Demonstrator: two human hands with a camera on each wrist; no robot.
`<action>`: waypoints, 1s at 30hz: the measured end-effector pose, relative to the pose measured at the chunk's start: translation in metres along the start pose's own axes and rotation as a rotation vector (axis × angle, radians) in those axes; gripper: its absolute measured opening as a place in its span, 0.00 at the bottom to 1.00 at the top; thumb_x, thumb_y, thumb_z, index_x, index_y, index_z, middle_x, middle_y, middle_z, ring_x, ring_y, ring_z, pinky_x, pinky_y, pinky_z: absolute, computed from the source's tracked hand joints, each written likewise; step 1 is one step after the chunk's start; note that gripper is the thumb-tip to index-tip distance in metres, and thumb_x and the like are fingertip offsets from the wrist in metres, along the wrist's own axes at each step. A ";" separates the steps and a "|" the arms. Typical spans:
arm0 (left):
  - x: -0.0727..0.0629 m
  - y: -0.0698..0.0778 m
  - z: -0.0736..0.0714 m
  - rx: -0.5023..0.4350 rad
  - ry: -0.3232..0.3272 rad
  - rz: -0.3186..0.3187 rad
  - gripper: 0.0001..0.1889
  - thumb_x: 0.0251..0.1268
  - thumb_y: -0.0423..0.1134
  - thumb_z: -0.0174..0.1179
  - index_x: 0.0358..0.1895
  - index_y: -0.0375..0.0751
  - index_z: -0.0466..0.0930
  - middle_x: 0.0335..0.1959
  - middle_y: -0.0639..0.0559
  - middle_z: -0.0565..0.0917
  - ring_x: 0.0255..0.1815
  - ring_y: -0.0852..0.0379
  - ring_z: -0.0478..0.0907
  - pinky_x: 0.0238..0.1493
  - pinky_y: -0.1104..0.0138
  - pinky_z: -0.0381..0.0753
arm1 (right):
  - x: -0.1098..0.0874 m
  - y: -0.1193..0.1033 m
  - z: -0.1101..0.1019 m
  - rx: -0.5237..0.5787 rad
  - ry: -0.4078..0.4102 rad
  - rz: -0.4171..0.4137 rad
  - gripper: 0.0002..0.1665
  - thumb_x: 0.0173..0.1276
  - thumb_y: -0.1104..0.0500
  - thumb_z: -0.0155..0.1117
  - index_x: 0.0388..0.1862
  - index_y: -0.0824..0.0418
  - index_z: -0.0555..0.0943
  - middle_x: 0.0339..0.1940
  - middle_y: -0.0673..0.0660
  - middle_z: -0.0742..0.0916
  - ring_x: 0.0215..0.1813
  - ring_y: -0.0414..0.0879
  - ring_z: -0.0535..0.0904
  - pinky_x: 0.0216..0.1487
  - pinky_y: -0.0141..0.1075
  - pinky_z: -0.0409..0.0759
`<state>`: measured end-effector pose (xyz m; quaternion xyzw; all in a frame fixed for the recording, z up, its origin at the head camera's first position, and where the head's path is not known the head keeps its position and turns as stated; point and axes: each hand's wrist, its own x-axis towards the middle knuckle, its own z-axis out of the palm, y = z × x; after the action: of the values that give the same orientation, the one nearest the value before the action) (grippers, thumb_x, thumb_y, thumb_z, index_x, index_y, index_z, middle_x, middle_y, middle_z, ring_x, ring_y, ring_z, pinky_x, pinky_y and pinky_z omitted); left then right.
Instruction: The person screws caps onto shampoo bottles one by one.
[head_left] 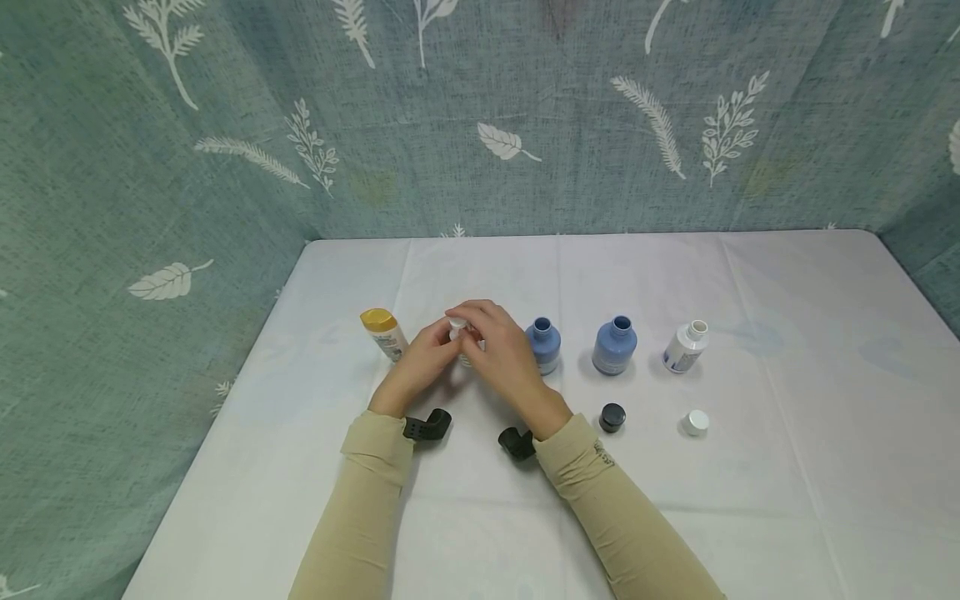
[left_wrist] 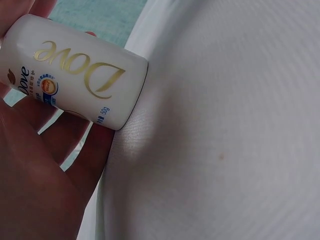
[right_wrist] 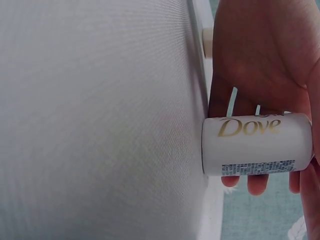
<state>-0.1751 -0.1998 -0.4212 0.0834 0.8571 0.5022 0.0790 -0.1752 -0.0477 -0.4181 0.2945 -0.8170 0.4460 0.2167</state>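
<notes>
A small white Dove bottle (left_wrist: 75, 75) stands upright on the table between both hands. My left hand (head_left: 422, 363) holds it from the left, its fingers passing behind the body in the left wrist view. From the other side my right hand (head_left: 506, 354) grips it near the top, where its thumb and fingertips close around a white top piece (head_left: 457, 322). In the right wrist view the Dove lettering and a printed label block show, while the fingers and thumb hide the upper end.
Left of the hands leans a white bottle with a yellow cap (head_left: 381, 325). To the right are uncapped bottles: a blue one (head_left: 550, 354), another blue one (head_left: 613, 350) and a white one (head_left: 682, 350). A black cap (head_left: 612, 417) and a white cap (head_left: 696, 422) lie nearer.
</notes>
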 end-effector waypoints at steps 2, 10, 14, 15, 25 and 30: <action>-0.004 0.010 -0.001 -0.005 -0.005 -0.007 0.19 0.65 0.45 0.51 0.54 0.39 0.71 0.59 0.45 0.68 0.62 0.51 0.60 0.60 0.53 0.57 | 0.000 0.000 0.000 0.000 0.002 0.001 0.16 0.59 0.65 0.56 0.45 0.54 0.80 0.47 0.48 0.79 0.45 0.39 0.73 0.39 0.29 0.71; -0.010 0.020 0.000 -0.005 -0.004 -0.002 0.17 0.65 0.42 0.50 0.52 0.37 0.71 0.61 0.45 0.67 0.65 0.52 0.55 0.63 0.53 0.52 | 0.000 0.000 0.000 0.018 -0.002 0.015 0.16 0.59 0.66 0.57 0.46 0.54 0.80 0.48 0.48 0.78 0.44 0.37 0.73 0.41 0.28 0.72; -0.008 0.018 0.000 -0.020 -0.006 0.009 0.15 0.64 0.38 0.50 0.52 0.36 0.72 0.58 0.44 0.70 0.64 0.52 0.58 0.62 0.55 0.54 | 0.000 0.000 0.000 0.034 -0.017 0.026 0.14 0.60 0.62 0.60 0.46 0.54 0.79 0.49 0.47 0.78 0.47 0.37 0.72 0.45 0.29 0.71; -0.008 0.018 0.001 -0.024 -0.009 0.014 0.15 0.64 0.37 0.49 0.52 0.36 0.72 0.57 0.44 0.71 0.63 0.51 0.60 0.62 0.55 0.56 | -0.001 0.000 0.000 0.035 -0.018 0.026 0.14 0.60 0.61 0.61 0.46 0.54 0.79 0.49 0.47 0.78 0.48 0.38 0.72 0.45 0.29 0.71; 0.006 -0.012 0.001 -0.041 -0.005 0.030 0.18 0.62 0.37 0.50 0.57 0.47 0.71 0.60 0.54 0.68 0.65 0.58 0.55 0.63 0.56 0.52 | 0.000 -0.001 0.002 0.029 0.039 0.053 0.12 0.59 0.60 0.62 0.44 0.57 0.80 0.45 0.52 0.76 0.41 0.39 0.73 0.40 0.28 0.72; 0.007 -0.015 0.003 -0.039 0.004 0.053 0.18 0.63 0.44 0.52 0.55 0.48 0.71 0.58 0.55 0.70 0.63 0.59 0.58 0.62 0.56 0.54 | 0.000 -0.002 0.001 0.056 0.030 0.060 0.14 0.60 0.62 0.59 0.46 0.56 0.79 0.46 0.50 0.77 0.41 0.38 0.72 0.41 0.28 0.71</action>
<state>-0.1820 -0.2036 -0.4361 0.1035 0.8449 0.5208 0.0653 -0.1737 -0.0496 -0.4176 0.2688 -0.8092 0.4795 0.2072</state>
